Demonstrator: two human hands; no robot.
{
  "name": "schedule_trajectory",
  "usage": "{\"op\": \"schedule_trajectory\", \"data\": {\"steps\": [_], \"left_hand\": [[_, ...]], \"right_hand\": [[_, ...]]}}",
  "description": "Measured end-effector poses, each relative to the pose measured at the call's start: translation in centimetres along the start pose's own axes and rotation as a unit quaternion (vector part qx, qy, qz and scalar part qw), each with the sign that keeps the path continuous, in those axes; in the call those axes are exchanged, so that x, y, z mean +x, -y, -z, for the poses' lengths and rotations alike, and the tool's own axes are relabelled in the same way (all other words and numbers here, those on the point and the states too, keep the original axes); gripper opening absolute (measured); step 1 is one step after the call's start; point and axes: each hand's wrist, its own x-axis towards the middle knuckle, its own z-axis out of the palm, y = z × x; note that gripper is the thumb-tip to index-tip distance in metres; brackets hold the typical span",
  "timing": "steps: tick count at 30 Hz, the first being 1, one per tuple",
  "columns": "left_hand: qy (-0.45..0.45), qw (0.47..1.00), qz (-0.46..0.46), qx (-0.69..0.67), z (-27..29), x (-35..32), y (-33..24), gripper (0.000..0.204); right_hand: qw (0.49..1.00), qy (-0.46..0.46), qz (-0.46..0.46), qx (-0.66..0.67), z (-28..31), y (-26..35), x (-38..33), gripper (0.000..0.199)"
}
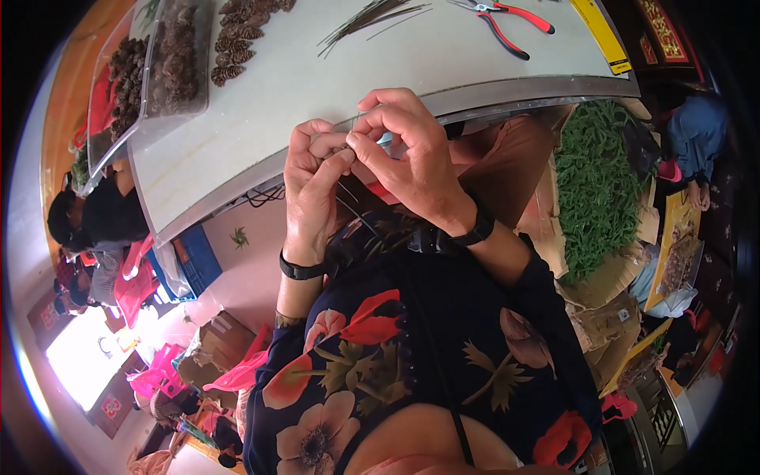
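Note:
Both my hands meet just over the near edge of the white table [261, 103]. My left hand [311, 178] is closed, its thumb and fingers pinching a small brown thing [339, 150] that the fingers mostly hide. Beside it, the thumb and fingertips of my right hand [412, 154] pinch at the same spot, where a thin wire [354, 120] sticks up. On the table beyond lie several loose pine cones [235, 39], a bundle of thin dark wires [370, 22] and pliers [499, 36] with red and black handles.
Clear plastic bins [203, 47] of pine cones stand at the table's left. A yellow strip-shaped object [600, 36] lies at far right. On my right, an open cardboard box [546, 229] holds green sprigs [598, 182]. Other people sit at left [107, 210] and right [697, 134].

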Motion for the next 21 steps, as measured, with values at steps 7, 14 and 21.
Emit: {"op": "schedule_trajectory", "data": {"steps": [7, 14, 21], "left_hand": [[0.018, 0.999, -0.013, 0.026, -0.2, -0.1, 0.1, 0.034], [0.022, 1.0, -0.001, 0.018, -0.3, -0.1, 0.1, 0.035], [0.01, 1.0, 0.0, 0.015, -1.1, -0.2, -0.3, 0.033]], "right_hand": [[0.984, -0.019, -0.137, 0.115, 0.4, 1.0, -0.1, 0.015], [0.992, 0.047, -0.086, 0.079, 0.5, -0.4, 0.0, 0.01], [0.995, 0.046, -0.069, 0.057, 0.6, 0.0, -0.1, 0.008]]}}
